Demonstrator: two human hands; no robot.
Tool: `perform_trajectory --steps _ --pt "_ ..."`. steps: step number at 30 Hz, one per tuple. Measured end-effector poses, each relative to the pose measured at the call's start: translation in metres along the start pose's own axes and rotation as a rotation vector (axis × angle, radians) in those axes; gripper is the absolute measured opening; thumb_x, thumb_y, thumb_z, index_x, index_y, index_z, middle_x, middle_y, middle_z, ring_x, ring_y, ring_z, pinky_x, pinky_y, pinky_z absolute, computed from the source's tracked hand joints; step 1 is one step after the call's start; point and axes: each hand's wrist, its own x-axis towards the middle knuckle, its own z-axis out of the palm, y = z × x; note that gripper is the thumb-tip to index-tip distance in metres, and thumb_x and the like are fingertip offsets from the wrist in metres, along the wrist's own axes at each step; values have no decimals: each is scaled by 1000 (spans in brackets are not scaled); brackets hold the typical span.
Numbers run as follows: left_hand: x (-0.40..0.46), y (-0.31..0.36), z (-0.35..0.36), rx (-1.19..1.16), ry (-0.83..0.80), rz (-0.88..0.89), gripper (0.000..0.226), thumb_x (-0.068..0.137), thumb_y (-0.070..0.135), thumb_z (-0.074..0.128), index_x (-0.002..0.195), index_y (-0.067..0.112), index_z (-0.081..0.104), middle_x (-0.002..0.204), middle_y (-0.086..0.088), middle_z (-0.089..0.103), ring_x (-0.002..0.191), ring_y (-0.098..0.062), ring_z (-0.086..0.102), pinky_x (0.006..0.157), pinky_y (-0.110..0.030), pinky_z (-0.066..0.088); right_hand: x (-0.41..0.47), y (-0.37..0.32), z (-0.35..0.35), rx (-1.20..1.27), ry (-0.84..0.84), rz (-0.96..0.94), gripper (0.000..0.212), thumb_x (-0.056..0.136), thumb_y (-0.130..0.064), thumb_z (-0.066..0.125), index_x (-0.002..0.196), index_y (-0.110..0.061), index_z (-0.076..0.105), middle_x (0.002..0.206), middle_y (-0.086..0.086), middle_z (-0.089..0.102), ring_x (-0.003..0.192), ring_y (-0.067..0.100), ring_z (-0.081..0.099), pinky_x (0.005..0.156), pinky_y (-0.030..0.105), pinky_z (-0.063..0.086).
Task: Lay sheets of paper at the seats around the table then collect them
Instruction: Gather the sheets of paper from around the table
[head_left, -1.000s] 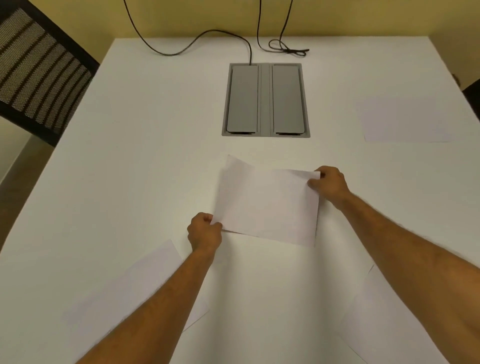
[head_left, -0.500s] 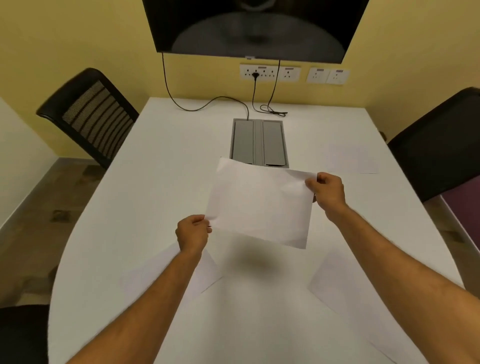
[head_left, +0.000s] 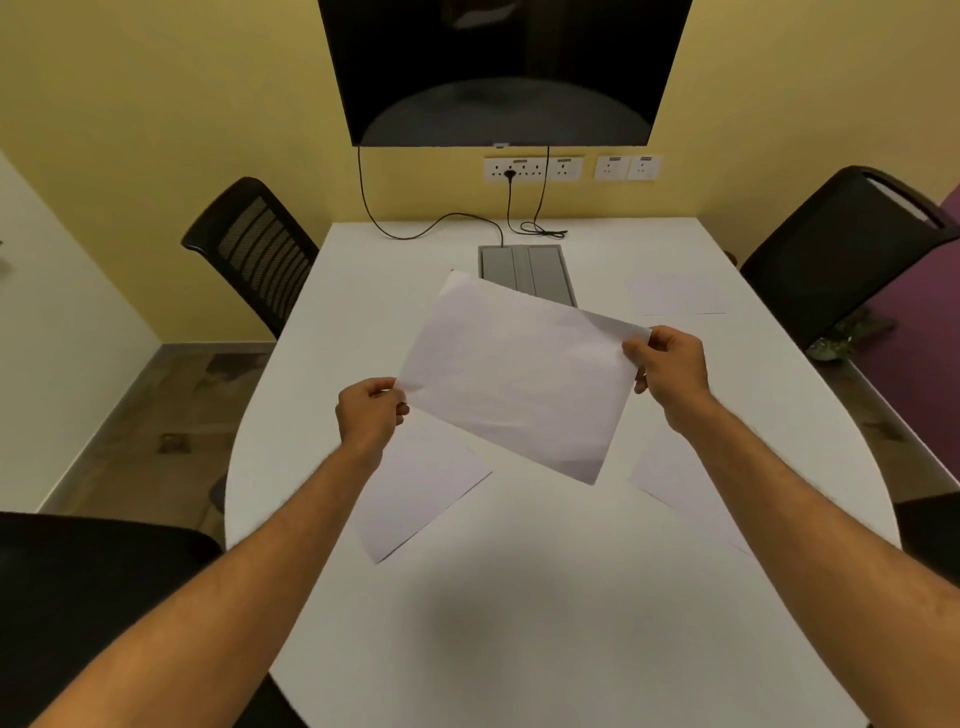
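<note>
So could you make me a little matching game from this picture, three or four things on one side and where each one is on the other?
Things:
1. held sheet
2. far sheet
3. screen
4. grey cable box

Places:
A. hung on the yellow wall
B. set into the middle of the table
C. in the air, pinched by the left hand and right hand
D. flat on the table by the far right chair

Pairs: 1-C, 2-D, 3-A, 4-B

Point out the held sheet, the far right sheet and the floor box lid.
held sheet (head_left: 519, 374), head view, its middle.
far right sheet (head_left: 675, 295), head view, its middle.
floor box lid (head_left: 540, 267), head view, right flap.
</note>
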Motion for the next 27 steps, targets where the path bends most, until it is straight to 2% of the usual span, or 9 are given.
perform_trajectory --steps 5,7,12,15,20,23,27 --pt "-35 5 -65 -17 -28 43 18 89 3 64 102 12 72 89 -6 73 76 -21 73 64 -27 59 -87 -7 5 52 23 4 4 90 -10 66 88 -7 68 82 9 68 54 20 57 44 26 50" --pt "-50 5 -96 -28 -24 43 18 90 3 63 103 11 72 90 -7 74 74 -22 74 62 -27 59 -121 -12 12 69 32 10 6 92 -12 65 88 -9 67 83 9 67 56 21 59 45 25 51" --pt "-80 -2 -173 -44 -10 9 19 90 -1 60 104 6 71 88 -13 73 69 -22 74 64 -29 60 -197 -24 42 217 9 104 19 96 -19 62 108 -5 67 95 8 70 76 28 69 56 33 59" --pt "-86 -2 -220 -104 -10 -10 17 90 -2 61 103 3 70 85 -17 73 63 -18 73 58 -25 58 -236 -33 65 307 -123 140 29 93 -22 67 117 -8 66 105 7 74 87 30 71 60 33 58" --pt "-77 2 -305 -114 -1 5 12 92 3 63 95 11 72 86 -12 75 63 -15 73 58 -24 57 -280 -48 123 305 -211 154 26 89 -11 68 114 -8 68 99 13 76 70 28 70 56 35 58" --pt "-63 3 -361 -109 -22 5 12 92 3 63 93 12 71 84 -9 75 62 -13 72 60 -26 59 -298 -62 168 252 -223 135 19 88 -4 66 106 -7 69 97 16 74 68 27 72 56 34 59" --pt "-35 3 -434 -40 -166 -15 22 89 -9 54 94 8 67 85 -12 74 61 -17 71 57 -26 60 -320 -88 239 233 -197 95 13 87 1 65 99 -3 69 90 15 70 64 23 69 51 31 56"
